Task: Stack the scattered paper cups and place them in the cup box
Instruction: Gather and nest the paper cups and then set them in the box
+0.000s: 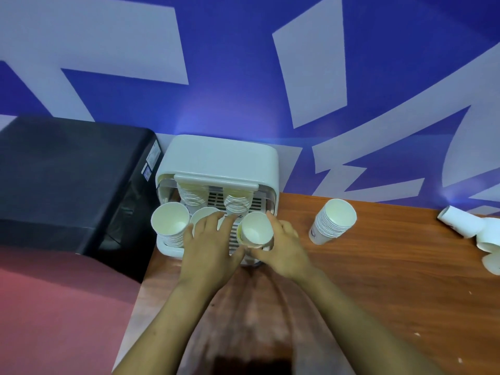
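White paper cup stack (255, 230): upright at the front of the white plastic cup box (219, 158), gripped by the right hand (281, 247), fingers curled round it. Left hand (209, 239): fingers extended, resting inside the box, holding nothing. Second white cup stack (331, 221): tilted on the brown wooden table (378, 266), apart.

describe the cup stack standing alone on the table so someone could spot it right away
Start at the white cup box against the blue wall, then look right along the wooden table. The cup stack stands there alone, leaning, open mouth up. Unlike the tipped-over cups at the far right edge, it stands upright, and no hand touches it.
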The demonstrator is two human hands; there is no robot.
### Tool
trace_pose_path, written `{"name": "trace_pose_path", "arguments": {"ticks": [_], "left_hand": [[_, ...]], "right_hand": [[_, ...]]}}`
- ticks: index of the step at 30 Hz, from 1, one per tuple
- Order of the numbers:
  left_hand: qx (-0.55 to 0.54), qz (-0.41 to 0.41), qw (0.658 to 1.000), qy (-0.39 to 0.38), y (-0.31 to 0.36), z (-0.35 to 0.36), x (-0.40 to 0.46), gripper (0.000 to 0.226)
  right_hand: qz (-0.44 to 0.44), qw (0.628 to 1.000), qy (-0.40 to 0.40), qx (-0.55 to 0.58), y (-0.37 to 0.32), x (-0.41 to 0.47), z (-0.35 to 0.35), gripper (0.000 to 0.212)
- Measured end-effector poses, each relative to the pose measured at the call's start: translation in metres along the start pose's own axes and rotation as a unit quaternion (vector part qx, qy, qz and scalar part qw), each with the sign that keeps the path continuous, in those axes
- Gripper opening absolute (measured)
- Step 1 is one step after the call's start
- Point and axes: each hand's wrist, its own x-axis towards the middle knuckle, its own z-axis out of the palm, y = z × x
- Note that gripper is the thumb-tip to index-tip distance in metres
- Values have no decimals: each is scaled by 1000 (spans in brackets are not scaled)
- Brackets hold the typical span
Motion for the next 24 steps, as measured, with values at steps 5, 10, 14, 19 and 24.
{"name": "trace_pose_path", "arguments": {"ticks": [5,10,14,19,24], "left_hand": [[7,3,1000,3,5,-4,1,60],[-39,25,999,-7,17,-10,-11,55],[-144,17,987,-67,38,-6,-30,44],[-135,31,982,-125,79,6,-52,42],[-122,49,985,-110,141,15,-64,39]], "right_hand": [[-6,999,-28,-24,2,-5,-22,88],[-45,998,-40,-30,7,-45,-56,53],[-11,993,-112,-44,32,-81,-69,44],[10,994,-112,-15,67,-112,-90,41],[-11,996,-92,3,113,-132,-134,40]]}}
